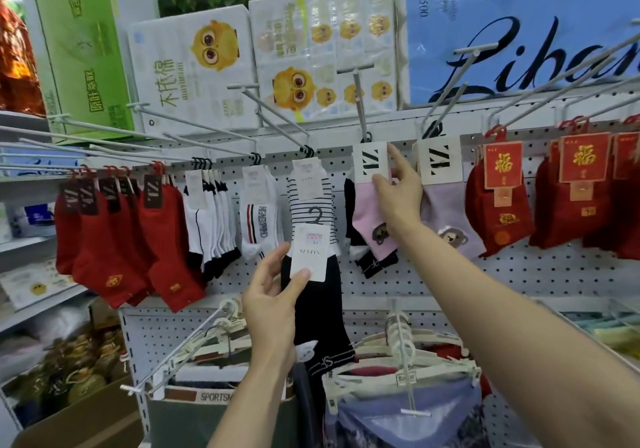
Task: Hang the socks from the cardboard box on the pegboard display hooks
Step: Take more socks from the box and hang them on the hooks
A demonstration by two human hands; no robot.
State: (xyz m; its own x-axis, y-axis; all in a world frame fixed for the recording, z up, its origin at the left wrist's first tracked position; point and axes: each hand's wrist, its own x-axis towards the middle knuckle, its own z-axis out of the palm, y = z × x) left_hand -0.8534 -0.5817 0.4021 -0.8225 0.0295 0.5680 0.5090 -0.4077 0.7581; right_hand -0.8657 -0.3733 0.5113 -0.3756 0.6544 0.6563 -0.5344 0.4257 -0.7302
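Head view: I see black socks point(318, 312) pinched by the left hand point(273, 298) below the striped pair point(311, 201). Right hand point(398, 194) grips the pink socks point(372, 219) hanging on the pegboard point(450, 274), close between neighbouring pairs.

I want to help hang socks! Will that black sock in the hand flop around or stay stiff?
Probably floppy: the black sock droops below the left hand. Its white card label looks stiffer, and that's what the hand pinches. It seems light, held by fingertips alone.
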